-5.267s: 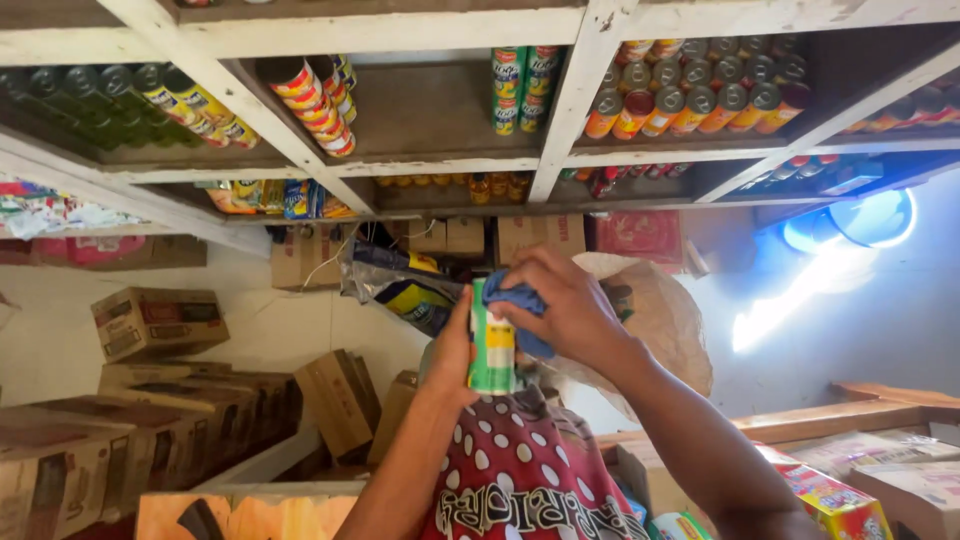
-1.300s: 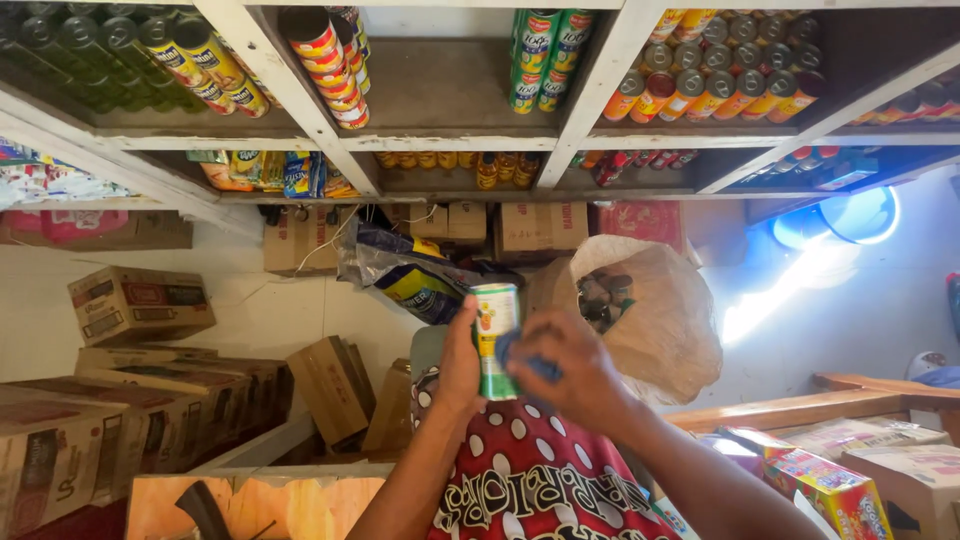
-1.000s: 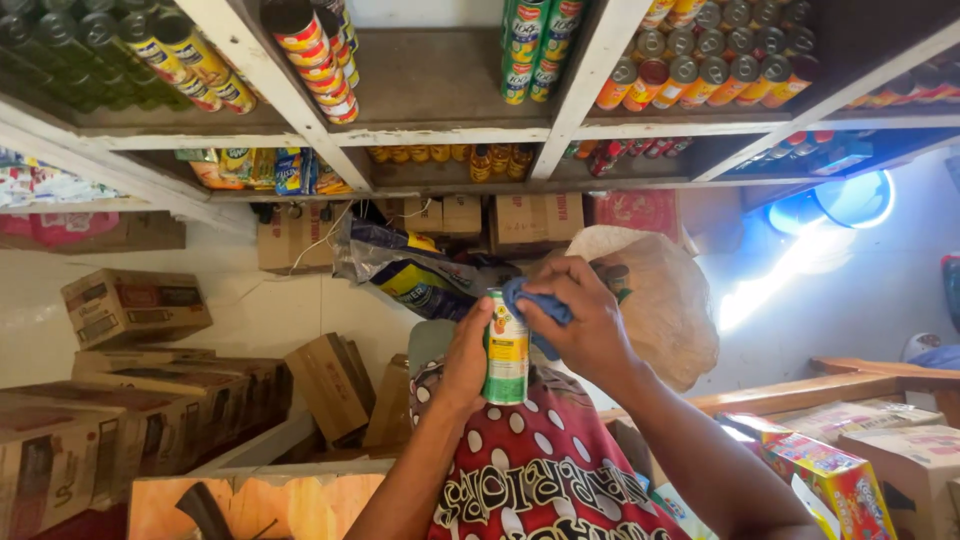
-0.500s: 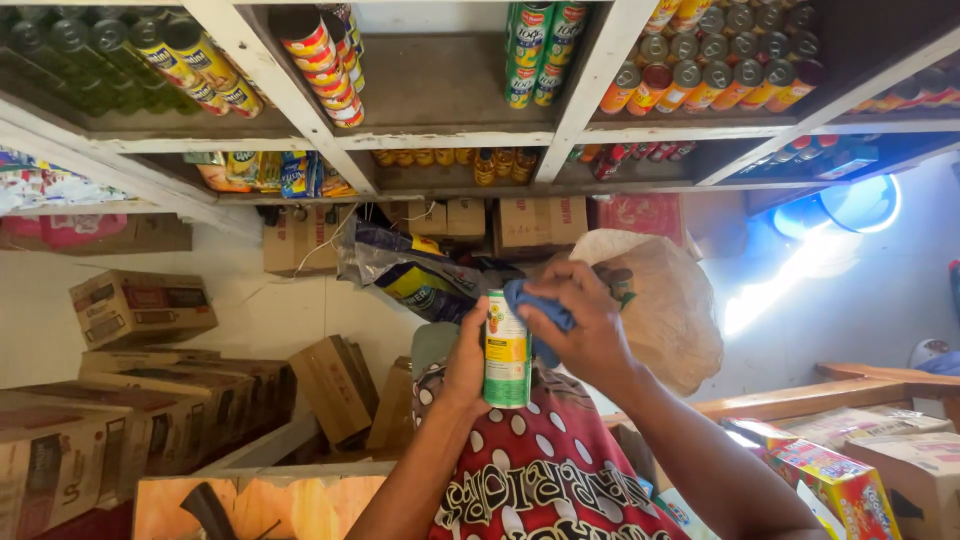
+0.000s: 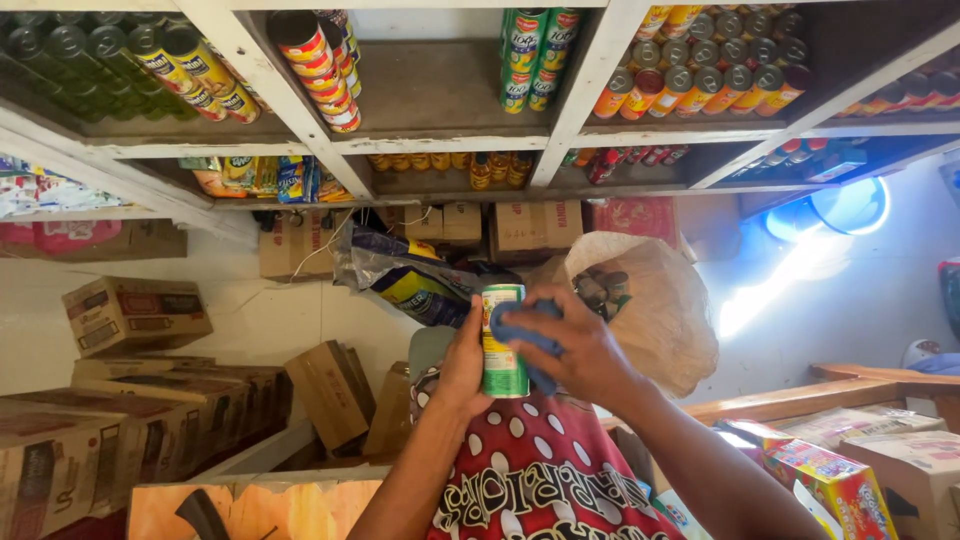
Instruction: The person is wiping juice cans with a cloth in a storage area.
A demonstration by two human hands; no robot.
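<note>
Head view centres on a green can (image 5: 503, 340), upright, in front of the red dotted garment (image 5: 540, 470). Left hand (image 5: 462, 365) clasps its side; right hand (image 5: 580, 350) presses a blue cloth (image 5: 520, 335) against it, fingers closed over the cloth. Just behind sit a pale plastic bag (image 5: 650, 300) of cans and a dark crumpled bag (image 5: 400, 275). Cardboard boxes (image 5: 135, 315) lie at one side, white shelves (image 5: 440, 140) of cans beyond.

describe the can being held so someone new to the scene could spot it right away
Below the white shelves of cans, both hands meet mid-frame. The left hand grips a green-labelled can upright; the right hand presses a blue cloth on it. It's the only can off the shelves.
</note>
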